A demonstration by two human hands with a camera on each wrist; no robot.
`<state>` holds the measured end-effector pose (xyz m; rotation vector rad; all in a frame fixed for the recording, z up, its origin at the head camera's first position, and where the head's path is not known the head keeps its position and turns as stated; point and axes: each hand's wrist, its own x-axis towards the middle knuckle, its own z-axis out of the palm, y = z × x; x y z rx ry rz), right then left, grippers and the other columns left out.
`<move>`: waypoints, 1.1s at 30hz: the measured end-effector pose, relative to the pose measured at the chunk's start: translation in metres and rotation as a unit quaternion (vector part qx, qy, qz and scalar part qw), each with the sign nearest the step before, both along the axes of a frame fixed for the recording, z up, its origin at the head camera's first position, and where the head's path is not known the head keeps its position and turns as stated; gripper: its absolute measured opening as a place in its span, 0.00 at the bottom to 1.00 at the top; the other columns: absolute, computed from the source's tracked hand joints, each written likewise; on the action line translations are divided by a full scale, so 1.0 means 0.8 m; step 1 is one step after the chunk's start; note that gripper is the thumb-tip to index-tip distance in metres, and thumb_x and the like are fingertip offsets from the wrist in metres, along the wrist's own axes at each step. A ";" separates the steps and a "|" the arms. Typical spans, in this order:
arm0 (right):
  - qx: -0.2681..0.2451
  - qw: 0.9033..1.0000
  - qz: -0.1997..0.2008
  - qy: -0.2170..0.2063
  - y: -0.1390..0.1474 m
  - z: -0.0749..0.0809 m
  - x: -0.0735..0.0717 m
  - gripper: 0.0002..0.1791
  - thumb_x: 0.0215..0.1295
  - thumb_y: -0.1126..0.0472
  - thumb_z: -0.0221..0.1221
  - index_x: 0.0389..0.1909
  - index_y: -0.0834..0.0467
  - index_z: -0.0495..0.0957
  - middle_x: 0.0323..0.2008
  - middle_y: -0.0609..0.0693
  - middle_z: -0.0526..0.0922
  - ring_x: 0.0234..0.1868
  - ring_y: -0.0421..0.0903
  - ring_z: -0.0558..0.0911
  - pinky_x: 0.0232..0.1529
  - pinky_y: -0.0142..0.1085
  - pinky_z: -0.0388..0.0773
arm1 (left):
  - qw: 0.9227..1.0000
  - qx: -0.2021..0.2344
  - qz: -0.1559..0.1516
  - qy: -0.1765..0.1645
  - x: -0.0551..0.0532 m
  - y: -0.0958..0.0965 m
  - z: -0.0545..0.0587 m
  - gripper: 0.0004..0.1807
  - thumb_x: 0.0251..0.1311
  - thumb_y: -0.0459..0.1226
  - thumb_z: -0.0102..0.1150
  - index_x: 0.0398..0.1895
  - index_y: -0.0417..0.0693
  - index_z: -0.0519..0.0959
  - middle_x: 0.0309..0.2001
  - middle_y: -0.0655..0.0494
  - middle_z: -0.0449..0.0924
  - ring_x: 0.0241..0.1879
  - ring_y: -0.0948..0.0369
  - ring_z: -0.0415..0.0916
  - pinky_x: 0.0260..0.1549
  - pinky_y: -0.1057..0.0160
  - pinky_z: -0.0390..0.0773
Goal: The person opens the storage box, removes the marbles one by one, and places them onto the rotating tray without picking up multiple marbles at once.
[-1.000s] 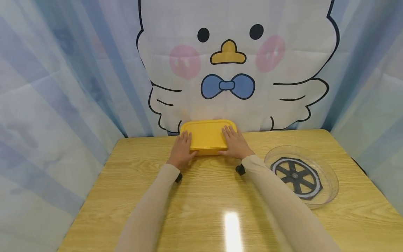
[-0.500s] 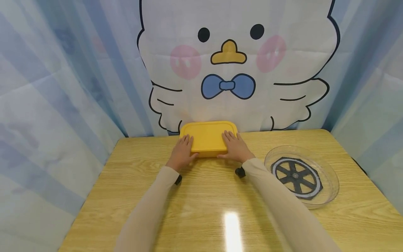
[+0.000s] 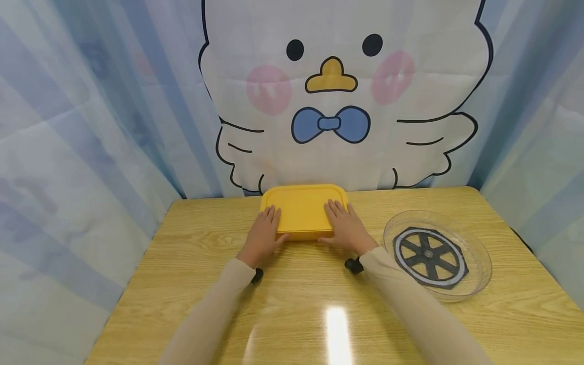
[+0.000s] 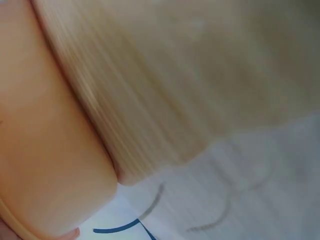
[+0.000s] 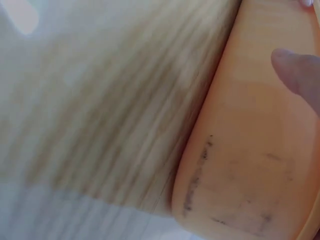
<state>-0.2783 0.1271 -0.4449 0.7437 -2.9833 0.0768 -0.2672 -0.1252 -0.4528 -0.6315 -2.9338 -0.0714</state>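
A yellow lidded plastic box (image 3: 301, 208) lies flat near the back of the table, against or close to the curtain. My left hand (image 3: 261, 234) grips its left end, fingers over the lid and thumb at the front wall. At the other end my right hand (image 3: 348, 229) holds it likewise, fingers spread on the lid's edge. The right wrist view shows the right thumb (image 5: 300, 75) by the box's scuffed side wall (image 5: 250, 130). In the left wrist view the smooth side of the box (image 4: 55, 130) fills the left; most of that hand is out of frame.
To the right, beside the right sleeve, stands a round clear plastic dish (image 3: 479, 276) with a black-and-grey spoked wheel pattern (image 3: 429, 256). A wooden table (image 3: 191, 294) carries everything. A curtain with a cartoon bird (image 3: 328, 162) hangs behind, and more curtains flank both sides.
Both hands and the yellow box have slid toward me, away from the back edge of the table. The clear dish has stayed in place.
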 end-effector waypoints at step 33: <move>-0.006 0.998 0.029 0.046 0.010 0.000 0.103 0.53 0.54 0.35 0.59 0.70 0.66 0.54 0.71 0.64 0.56 0.71 0.58 0.58 0.69 0.57 0.52 | 0.994 0.074 -0.060 -0.047 0.040 -0.016 0.002 0.32 0.72 0.49 0.36 0.73 0.43 0.53 0.73 0.42 0.50 0.73 0.48 0.47 0.71 0.47 0.47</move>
